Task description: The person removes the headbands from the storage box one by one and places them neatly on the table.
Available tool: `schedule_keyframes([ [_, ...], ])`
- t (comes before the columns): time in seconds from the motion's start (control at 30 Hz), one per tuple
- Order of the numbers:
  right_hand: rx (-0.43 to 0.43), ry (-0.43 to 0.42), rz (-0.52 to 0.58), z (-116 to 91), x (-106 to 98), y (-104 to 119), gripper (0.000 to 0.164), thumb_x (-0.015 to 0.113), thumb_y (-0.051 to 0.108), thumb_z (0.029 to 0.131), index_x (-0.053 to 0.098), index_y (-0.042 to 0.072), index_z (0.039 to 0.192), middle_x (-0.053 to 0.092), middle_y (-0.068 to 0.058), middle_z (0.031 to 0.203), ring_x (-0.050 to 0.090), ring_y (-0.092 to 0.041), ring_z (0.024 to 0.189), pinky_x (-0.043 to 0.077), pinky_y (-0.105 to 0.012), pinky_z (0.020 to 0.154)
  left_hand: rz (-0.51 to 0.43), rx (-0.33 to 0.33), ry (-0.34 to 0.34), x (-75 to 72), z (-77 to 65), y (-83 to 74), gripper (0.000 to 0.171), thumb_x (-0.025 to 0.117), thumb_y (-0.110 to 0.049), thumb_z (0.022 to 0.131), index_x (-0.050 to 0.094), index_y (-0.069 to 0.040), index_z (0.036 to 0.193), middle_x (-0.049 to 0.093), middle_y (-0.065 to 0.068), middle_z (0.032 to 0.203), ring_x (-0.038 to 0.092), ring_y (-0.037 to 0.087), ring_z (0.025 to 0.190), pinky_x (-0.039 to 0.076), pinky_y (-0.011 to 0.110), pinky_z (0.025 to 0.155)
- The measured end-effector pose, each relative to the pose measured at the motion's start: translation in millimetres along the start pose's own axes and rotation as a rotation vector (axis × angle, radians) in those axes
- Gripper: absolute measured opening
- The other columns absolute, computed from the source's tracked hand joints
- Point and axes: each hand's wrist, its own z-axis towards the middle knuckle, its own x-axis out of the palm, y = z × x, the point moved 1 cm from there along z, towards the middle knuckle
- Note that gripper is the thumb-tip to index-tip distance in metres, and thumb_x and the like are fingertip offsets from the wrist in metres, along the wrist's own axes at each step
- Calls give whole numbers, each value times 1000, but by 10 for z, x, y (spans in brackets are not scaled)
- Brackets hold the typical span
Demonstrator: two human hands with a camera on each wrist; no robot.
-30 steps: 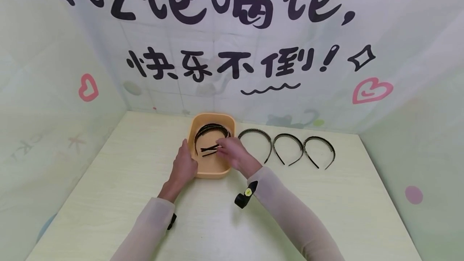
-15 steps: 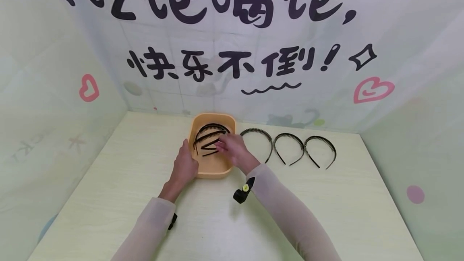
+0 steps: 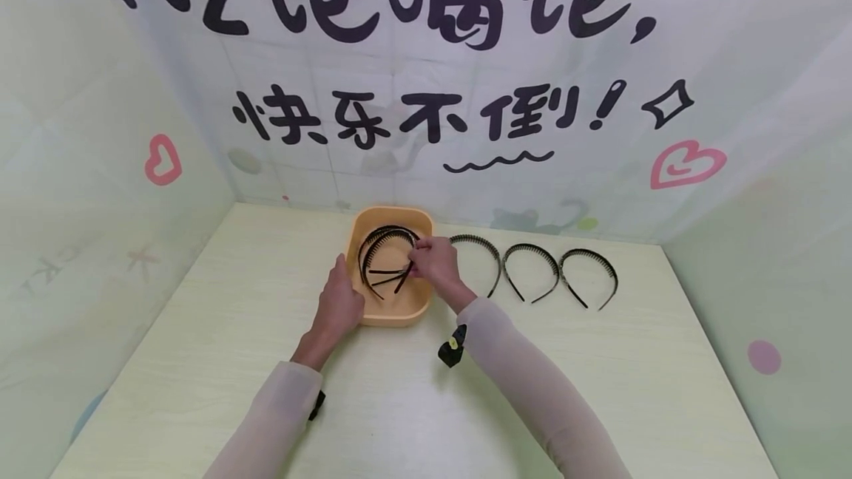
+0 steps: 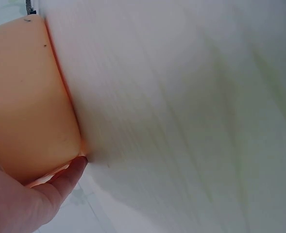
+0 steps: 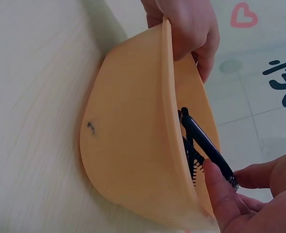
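Set on pale worktop (image 3: 665, 375), boxed in by printed curtain (image 3: 433, 69), big black lettering (image 3: 419, 100) at back. Has peach tub (image 3: 393, 321) up near the curtain, just left of centre. Clasps tub's left side with left grip (image 3: 339, 305), fingers partly hidden, presumably to stop sliding during handling. Pinches thin black headband (image 5: 208, 144) with right grip (image 3: 435, 261), thumb against fingers, on one leg of the arc, likely for better control of so slim a thing. Sits within tub outline, arc over tub floor, tips toward near end; cannot tell whether clear of the pile. Holds other headbands (image 3: 386, 228) inside tub, overlapping, count unclear, probably nested to suit the narrow space. Shows three more on worktop to the right: nearest headband (image 3: 482, 241) partly hidden behind right grip, then middle headband (image 3: 532, 247), then end headband (image 3: 594, 253). Laid flat, arcs to back, tips to front, just beside each other, likely lined up to avoid tangling
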Motion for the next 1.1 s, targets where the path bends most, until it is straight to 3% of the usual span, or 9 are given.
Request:
schedule_keyframes([
  [0.3,21,23,2,33,-64,-15,28,63,-1,92,64,-9,119,70,-28,105,75,-28,73,59,-43,76,15,-4,7,-2,10,-6,72,37,2,90,5,8,155,32,36,148,43,50,130,41,60,102],
  [0.5,27,39,41,31,-147,4,40,63,0,93,58,-5,133,67,-27,115,75,-28,76,58,-45,80,7,-10,8,2,16,0,73,35,3,89,4,8,155,30,37,149,42,50,132,40,60,103],
  [0.77,23,84,81,-23,-354,-38,47,62,2,95,52,4,141,66,-27,118,71,-16,68,60,-36,74,-2,-13,12,-1,8,-7,73,34,3,89,3,8,155,29,37,149,40,49,133,39,59,105],
  [0.87,36,90,107,-41,-448,-75,46,61,1,95,52,3,141,66,-27,118,70,-14,66,59,-41,80,-6,-10,13,-5,5,-4,74,35,4,88,3,8,155,29,37,150,39,49,134,38,60,106],
  [0.97,52,88,130,-54,-543,-123,45,60,1,95,53,3,139,67,-28,118,70,-15,67,56,-47,86,-14,-12,12,-5,6,-3,75,37,4,88,3,7,155,29,36,150,38,49,135,37,59,107],
  [1.1,69,85,154,-101,-658,-191,46,59,0,96,51,4,141,64,-30,122,74,-26,77,59,-39,80,-19,-10,10,-1,5,1,75,37,4,88,3,7,155,29,36,150,38,49,135,36,59,107],
])
